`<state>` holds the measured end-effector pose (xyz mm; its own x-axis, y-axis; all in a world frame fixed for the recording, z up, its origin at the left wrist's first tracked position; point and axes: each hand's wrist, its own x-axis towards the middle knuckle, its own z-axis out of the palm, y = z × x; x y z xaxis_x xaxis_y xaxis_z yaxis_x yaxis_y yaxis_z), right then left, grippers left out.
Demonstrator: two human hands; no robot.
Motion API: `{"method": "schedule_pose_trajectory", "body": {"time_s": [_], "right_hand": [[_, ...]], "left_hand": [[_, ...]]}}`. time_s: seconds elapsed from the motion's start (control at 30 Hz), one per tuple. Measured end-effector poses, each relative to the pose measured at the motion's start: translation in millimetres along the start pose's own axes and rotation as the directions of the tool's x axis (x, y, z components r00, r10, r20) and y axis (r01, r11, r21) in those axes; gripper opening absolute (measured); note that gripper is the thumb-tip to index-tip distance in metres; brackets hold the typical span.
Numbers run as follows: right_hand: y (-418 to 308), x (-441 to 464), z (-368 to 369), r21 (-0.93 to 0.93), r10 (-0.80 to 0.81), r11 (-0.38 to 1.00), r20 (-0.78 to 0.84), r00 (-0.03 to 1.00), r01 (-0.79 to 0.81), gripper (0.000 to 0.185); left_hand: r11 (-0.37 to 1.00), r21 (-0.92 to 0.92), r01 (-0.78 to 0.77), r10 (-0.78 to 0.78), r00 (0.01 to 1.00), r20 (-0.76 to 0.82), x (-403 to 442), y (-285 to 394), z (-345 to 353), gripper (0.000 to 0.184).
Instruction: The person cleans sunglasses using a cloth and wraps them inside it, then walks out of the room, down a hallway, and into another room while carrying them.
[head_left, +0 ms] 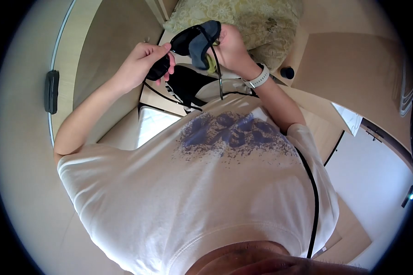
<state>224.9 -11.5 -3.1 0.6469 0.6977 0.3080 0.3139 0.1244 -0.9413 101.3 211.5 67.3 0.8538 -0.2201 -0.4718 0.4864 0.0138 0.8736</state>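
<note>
Sunglasses: the pair of black sunglasses with dark glossy lenses (182, 42) is held up between the hands, in front of the white T-shirt with a blue-purple print (170, 183).
Left hand: the left hand (140, 64) is closed on the sunglasses, its thumb near the middle of the frame and its fingers curled around the nearer lens (158, 68).
Right hand: the right hand (232, 46), below a pale watch strap (260, 78), grips a soft grey-blue cloth with yellow-green edges (198, 51); its fingertips are mostly hidden, so their exact placing cannot be told.
Cloth and far lens: the two overlap here, though how firmly they touch is unclear; light, even pressure with the cloth flat between fingers and lens would suit.
Frame support: a steady hold near the middle should keep side load off the thin frame.
Slim arms: one black arm (219, 68) crosses in front of the cloth and could snag, so keeping folds clear of it and its hinge seems wise.
</note>
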Motion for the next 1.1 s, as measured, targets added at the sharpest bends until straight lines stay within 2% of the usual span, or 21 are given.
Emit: {"method": "schedule_pose_trajectory", "body": {"time_s": [0.07, 0.13, 0.2, 0.33, 0.4, 0.5, 0.7, 0.77, 0.8, 0.87, 0.93, 1.0, 1.03, 1.1], "right_hand": [[-3.5, 0.9, -11.1, -0.167, 0.065, 0.984, 0.024, 0.998, -0.061, 0.006], [-2.7, 3.9, -12.0, -0.123, 0.115, 0.986, 0.016, 0.993, -0.112, 0.005], [-2.4, 8.6, -7.2, -0.079, 0.066, 0.994, -0.163, 0.984, -0.080, 0.016], [-19.5, 10.5, -6.4, -0.021, 0.124, 0.991, -0.253, 0.959, -0.134, 0.018], [-20.1, 5.7, -11.6, 0.148, 0.234, 0.970, -0.320, 0.918, -0.195, 0.020], [-15.3, 0.0, -20.2, 0.223, 0.248, 0.958, -0.327, 0.912, -0.180, 0.021], [-14.3, -5.8, -30.9, 0.256, 0.203, 0.959, -0.318, 0.926, -0.122, 0.022], [-25.1, -3.6, -29.6, 0.185, 0.168, 0.976, -0.290, 0.942, -0.117, 0.022], [-31.2, -3.7, -27.5, 0.113, 0.139, 0.987, -0.256, 0.957, -0.113, 0.022], [-38.3, -5.6, -16.9, 0.141, 0.148, 0.983, -0.237, 0.960, -0.117, 0.021], [-37.5, -2.5, -7.1, 0.162, 0.150, 0.980, -0.218, 0.964, -0.116, 0.021], [-33.7, -2.2, 4.1, -0.045, 0.084, 0.994, -0.221, 0.972, -0.097, 0.018], [-39.4, -3.9, 7.8, 0.037, 0.185, 0.983, -0.221, 0.958, -0.181, 0.020], [-50.8, 0.3, 16.6, 0.095, 0.152, 0.987, -0.253, 0.955, -0.132, 0.019]], "left_hand": [[1.000, 0.002, 0.017, -0.017, 1.000, 0.006, 2.5, 1.1, -1.8, 0.055], [0.999, -0.025, 0.044, -0.044, 0.999, 0.005, 4.0, 2.3, -3.0, 0.051], [0.998, -0.051, 0.032, -0.033, 0.999, -0.009, 3.5, 2.9, -3.1, 0.051], [0.994, -0.107, -0.004, 0.000, 0.999, -0.034, 1.9, 2.3, -6.0, 0.050], [0.992, -0.127, -0.002, -0.002, 0.999, -0.033, -0.5, 6.0, -3.4, 0.050], [0.986, -0.165, 0.003, -0.006, 1.000, -0.019, -1.5, 7.3, -2.9, 0.050], [0.969, -0.241, 0.063, -0.063, 0.998, 0.008, -4.0, 9.6, 1.7, 0.050], [0.965, -0.250, 0.078, -0.080, 0.997, 0.004, -4.6, 10.2, 2.5, 0.050], [0.969, -0.239, 0.064, -0.061, 0.998, 0.021, -5.1, 10.1, 3.0, 0.050], [0.973, -0.228, 0.045, -0.037, 0.999, 0.039, -5.9, 6.4, 3.6, 0.051], [0.990, -0.125, -0.066, 0.068, 0.998, 0.012, -5.3, 0.6, 3.6, 0.053], [0.991, -0.109, -0.072, 0.075, 0.997, 0.020, -8.7, 1.9, 8.6, 0.053], [0.993, -0.094, -0.073, 0.075, 0.997, 0.022, -10.1, 1.7, 10.4, 0.054], [0.992, -0.063, -0.106, 0.108, 0.994, 0.025, -8.9, -3.3, 9.3, 0.054]]}}
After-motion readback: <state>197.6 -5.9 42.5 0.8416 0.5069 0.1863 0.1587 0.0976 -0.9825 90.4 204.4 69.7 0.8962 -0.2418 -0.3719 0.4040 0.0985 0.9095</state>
